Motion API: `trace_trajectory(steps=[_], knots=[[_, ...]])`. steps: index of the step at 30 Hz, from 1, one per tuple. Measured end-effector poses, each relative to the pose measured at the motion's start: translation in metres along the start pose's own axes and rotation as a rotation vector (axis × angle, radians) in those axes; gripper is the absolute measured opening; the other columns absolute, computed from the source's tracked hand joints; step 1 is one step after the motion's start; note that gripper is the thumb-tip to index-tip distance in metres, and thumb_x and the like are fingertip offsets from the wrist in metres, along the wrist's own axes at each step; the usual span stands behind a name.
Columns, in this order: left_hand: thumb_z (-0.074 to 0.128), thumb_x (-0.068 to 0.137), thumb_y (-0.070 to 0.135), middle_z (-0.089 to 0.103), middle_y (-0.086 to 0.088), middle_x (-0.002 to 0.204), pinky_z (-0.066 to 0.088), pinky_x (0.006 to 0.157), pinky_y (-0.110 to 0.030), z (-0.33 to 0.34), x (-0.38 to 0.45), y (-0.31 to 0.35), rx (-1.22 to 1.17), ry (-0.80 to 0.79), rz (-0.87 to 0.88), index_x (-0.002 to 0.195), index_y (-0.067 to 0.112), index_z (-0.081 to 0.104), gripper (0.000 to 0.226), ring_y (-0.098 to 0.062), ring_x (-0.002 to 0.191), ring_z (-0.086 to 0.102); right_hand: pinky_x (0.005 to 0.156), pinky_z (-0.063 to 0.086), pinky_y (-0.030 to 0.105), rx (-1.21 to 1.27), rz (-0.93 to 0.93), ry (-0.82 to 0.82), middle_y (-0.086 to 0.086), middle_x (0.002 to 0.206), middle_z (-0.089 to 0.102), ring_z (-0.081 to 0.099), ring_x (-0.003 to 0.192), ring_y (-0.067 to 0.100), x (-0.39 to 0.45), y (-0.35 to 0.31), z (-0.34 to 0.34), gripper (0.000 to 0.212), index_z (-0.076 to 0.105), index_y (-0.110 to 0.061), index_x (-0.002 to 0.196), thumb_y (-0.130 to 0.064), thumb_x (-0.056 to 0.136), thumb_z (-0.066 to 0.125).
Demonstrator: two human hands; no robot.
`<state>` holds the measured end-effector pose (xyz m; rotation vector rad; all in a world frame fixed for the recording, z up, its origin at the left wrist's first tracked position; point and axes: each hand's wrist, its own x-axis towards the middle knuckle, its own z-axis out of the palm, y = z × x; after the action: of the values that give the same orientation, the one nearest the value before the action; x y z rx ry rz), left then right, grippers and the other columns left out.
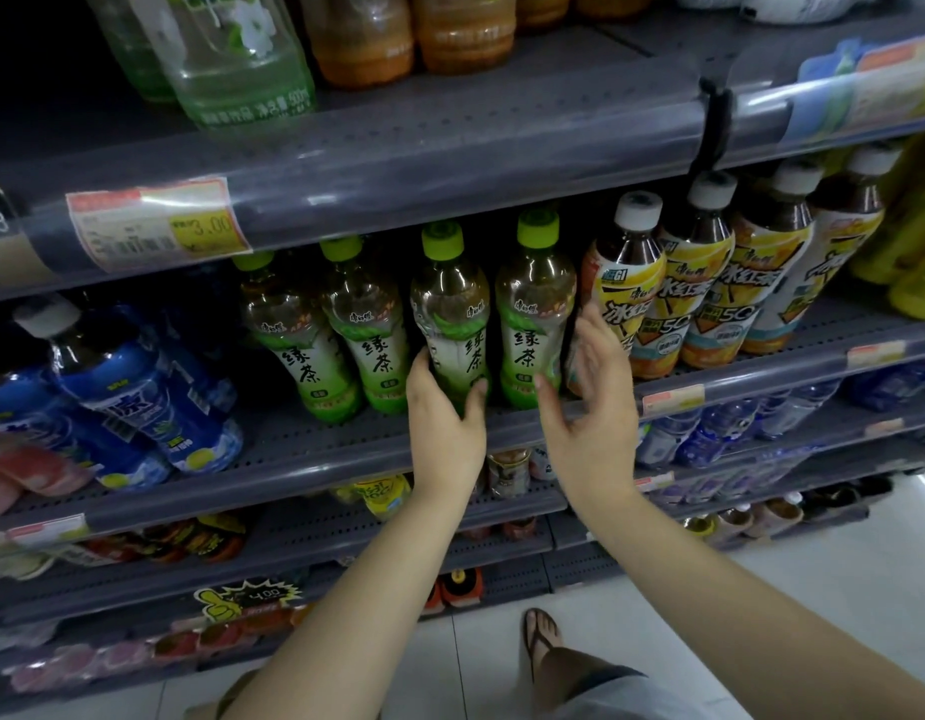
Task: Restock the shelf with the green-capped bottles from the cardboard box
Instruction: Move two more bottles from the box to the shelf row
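**Green-cap row filling up, front edge of mid shelf**

Head view, only cam we've got. Our left hand (442,407) is wrapped round the base of a green-capped bottle (450,314), thumb on its left side, fingers curled on the right; the bottle stands upright just behind the front lip of the shelf (304,454). Our right hand (587,387) is open, fingers spread, holding nothing, palm beside the next green-capped bottle (536,309), between it & the white-capped tea bottles (632,283) to the right; can't tell if it's touching.

Progress, as we judge it: four green caps stand in the front row, two more to the left (315,330). Bare shelf shows left of them, towards the blue bottles (138,392), so prob. more to place. Cardboard box isn't in view, so no telling how many are left.
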<state>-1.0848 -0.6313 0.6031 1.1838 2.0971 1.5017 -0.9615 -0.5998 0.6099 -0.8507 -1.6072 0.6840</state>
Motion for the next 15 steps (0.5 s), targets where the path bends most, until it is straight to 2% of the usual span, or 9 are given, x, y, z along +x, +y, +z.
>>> trace_trajectory(steps=[2,5,10,13,15], knots=[[0.065,0.089,0.020,0.048,-0.009,0.139,0.032,0.102,-0.014,0.001,0.002,0.000,0.009,0.010,0.003,0.141,0.005,0.034,0.062,-0.018,0.130,0.044,0.113,0.036,0.041,-0.003,0.192,-0.034,0.007,0.150,0.035,0.032,0.142,0.017,-0.012,0.002,0.006,0.061,0.033,-0.004,0.142,-0.006,0.089,0.064],[0.065,0.090,0.019,0.052,-0.008,0.134,0.036,0.097,-0.016,0.002,0.007,-0.001,0.007,0.000,-0.007,0.139,0.005,0.035,0.059,-0.018,0.124,0.050,0.112,0.038,0.042,-0.080,0.377,-0.078,0.011,0.148,0.040,0.037,0.139,0.019,-0.010,0.002,0.015,0.068,0.029,-0.002,0.146,-0.017,0.090,0.065],[0.059,0.093,0.018,0.053,-0.010,0.131,0.040,0.095,-0.019,0.002,0.012,-0.004,0.052,0.004,0.031,0.137,0.005,0.036,0.051,-0.020,0.121,0.052,0.103,0.046,0.040,-0.197,0.365,-0.097,0.012,0.132,0.056,0.052,0.124,0.024,0.012,-0.002,0.019,0.058,0.042,-0.004,0.138,-0.020,0.088,0.067],[0.054,0.096,0.016,0.050,-0.010,0.135,0.036,0.090,-0.010,0.004,0.011,-0.005,0.057,-0.006,0.037,0.142,0.005,0.030,0.053,-0.016,0.121,0.051,0.098,0.043,0.025,-0.283,0.367,-0.128,0.014,0.129,0.055,0.052,0.121,0.025,0.023,-0.003,0.025,0.058,0.042,-0.002,0.133,-0.018,0.085,0.070],[0.051,0.097,0.013,0.046,-0.012,0.139,0.032,0.091,-0.007,0.008,0.011,-0.005,0.042,-0.008,0.023,0.145,0.003,0.024,0.056,-0.016,0.123,0.048,0.092,0.044,0.025,-0.318,0.368,-0.140,0.017,0.127,0.054,0.054,0.119,0.028,0.028,-0.003,0.031,0.055,0.040,0.001,0.131,-0.014,0.086,0.068]])
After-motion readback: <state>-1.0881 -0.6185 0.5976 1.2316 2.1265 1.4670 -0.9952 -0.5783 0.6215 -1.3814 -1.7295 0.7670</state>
